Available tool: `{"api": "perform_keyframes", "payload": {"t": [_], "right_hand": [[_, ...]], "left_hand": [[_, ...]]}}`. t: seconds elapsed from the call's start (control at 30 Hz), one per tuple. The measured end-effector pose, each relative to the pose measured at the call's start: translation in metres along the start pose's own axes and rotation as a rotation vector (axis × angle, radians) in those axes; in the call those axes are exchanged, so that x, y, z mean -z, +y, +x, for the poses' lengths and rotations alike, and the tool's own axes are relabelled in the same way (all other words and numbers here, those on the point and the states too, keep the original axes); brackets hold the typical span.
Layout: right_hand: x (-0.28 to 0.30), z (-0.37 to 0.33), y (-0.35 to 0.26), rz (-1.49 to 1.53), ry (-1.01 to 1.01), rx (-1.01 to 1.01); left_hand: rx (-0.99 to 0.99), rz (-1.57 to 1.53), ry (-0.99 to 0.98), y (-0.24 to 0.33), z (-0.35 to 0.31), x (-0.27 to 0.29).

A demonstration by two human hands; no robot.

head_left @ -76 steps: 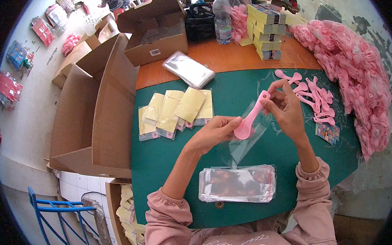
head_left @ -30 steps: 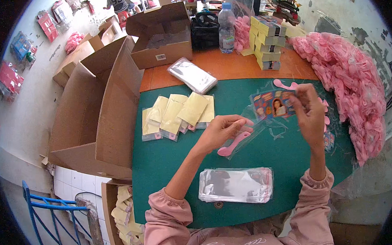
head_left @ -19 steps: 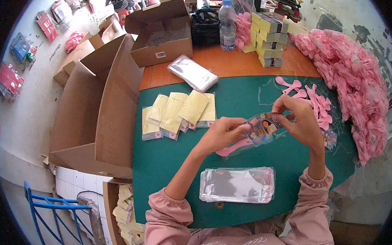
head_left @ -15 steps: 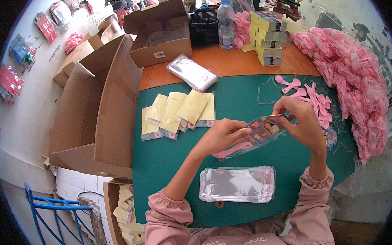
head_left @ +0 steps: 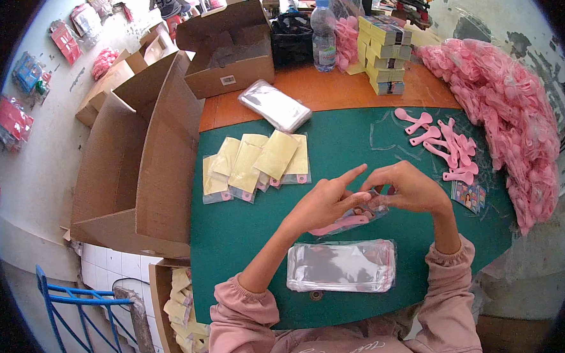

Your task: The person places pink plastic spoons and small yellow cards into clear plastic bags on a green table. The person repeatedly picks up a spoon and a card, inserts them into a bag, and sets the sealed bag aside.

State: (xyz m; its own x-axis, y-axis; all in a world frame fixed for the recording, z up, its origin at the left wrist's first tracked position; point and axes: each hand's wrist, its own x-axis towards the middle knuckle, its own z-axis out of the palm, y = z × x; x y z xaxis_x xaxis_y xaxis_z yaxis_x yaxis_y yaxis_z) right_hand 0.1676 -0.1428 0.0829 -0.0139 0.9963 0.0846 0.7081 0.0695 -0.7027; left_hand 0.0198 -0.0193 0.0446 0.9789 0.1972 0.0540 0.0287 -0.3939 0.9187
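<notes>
Between my hands is a clear plastic bag (head_left: 378, 208) holding a pink spoon (head_left: 340, 225) and a colourful printed card, which my fingers mostly cover. My left hand (head_left: 324, 204) grips the bag between its thumb and lower fingers, its index finger stretched out. Bent over the bag's right end, my right hand (head_left: 409, 188) pinches it near the left thumb. Just below the hands lies a stack of flat clear bags (head_left: 341, 267). Loose pink spoons (head_left: 450, 143) and a few printed cards (head_left: 469, 197) lie to the right of my right hand.
Several filled bags with yellow backs (head_left: 248, 159) lie on the green mat's left side. Behind them is another stack of clear bags (head_left: 275, 106). An open cardboard box (head_left: 167, 163), a water bottle (head_left: 324, 37), stacked cards (head_left: 386, 56) and a heap of wrapped pink spoons (head_left: 502, 107) surround the work area.
My right hand has moved left and down along the bag, closer to my left hand. The left index finger has stretched out, and the card is now mostly covered.
</notes>
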Motion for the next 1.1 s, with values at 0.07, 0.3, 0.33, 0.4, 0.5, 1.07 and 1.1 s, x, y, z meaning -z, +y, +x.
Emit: {"api": "perform_keyframes", "payload": {"t": [0.07,0.3,0.33,0.4,0.5,1.07,1.1], "right_hand": [[0.001,0.002,0.007,0.030,-0.046,0.015],[0.005,0.005,0.039,0.273,0.159,-0.158],[0.003,0.006,0.041,0.353,0.173,-0.114],[0.003,0.007,0.036,0.466,0.114,-0.229],[0.003,0.007,0.039,0.522,0.084,-0.315],[-0.019,0.017,0.036,-0.020,0.305,0.040],[-0.022,0.018,0.035,0.074,0.155,0.034]], "left_hand": [[0.233,0.021,-0.164,0.010,0.000,0.009],[0.025,-0.348,-0.320,-0.048,-0.005,0.052],[0.027,-0.349,-0.319,-0.049,-0.006,0.053],[0.025,-0.321,-0.256,-0.053,-0.007,0.055],[0.084,-0.431,-0.265,-0.046,-0.006,0.053],[0.362,-0.895,0.103,-0.065,0.010,0.013],[0.417,-0.951,0.100,-0.067,0.008,0.012]]}}
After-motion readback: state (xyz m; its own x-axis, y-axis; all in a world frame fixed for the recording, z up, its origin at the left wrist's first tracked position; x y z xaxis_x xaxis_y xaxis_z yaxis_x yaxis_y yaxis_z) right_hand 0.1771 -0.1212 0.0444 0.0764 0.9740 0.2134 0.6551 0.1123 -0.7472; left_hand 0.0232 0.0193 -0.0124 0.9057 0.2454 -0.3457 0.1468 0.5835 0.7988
